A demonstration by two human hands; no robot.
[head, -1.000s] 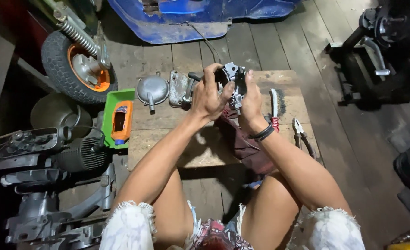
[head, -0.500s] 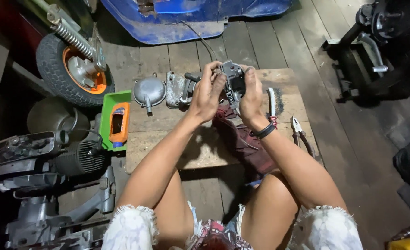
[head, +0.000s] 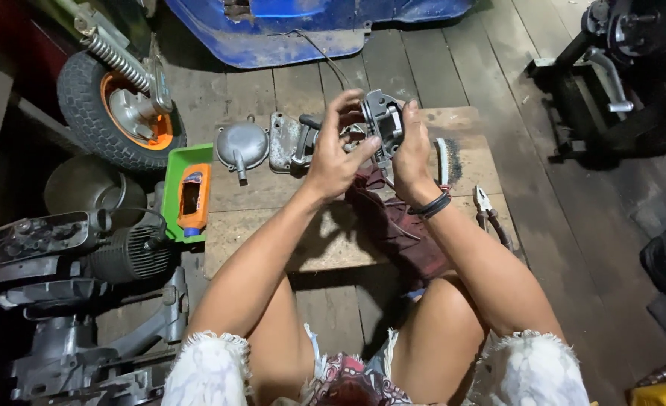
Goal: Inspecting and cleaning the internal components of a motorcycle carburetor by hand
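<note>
I hold a grey metal engine part [head: 382, 120] up above a low wooden board [head: 257, 225] between both hands. My left hand [head: 336, 150] grips its left side, fingers curled over the top. My right hand [head: 412, 154], with dark bands on the wrist, clasps its right side. Beneath the hands lies a dark red rag [head: 393, 225] on the board. Behind the left hand a grey metal cover plate [head: 284, 143] and a round domed metal cover [head: 241, 144] rest on the board.
A wire brush [head: 444, 159] and pliers [head: 489, 214] lie right of the rag. A green tray [head: 173, 192] holds an orange bottle [head: 194, 197]. A small wheel with an orange hub [head: 118, 113], engine parts [head: 69, 256] at left, a blue body panel [head: 303, 30], a dark machine [head: 626, 68] at right.
The view has shifted slightly. My hands stay on the metal part, with the left fingers moving over its top.
</note>
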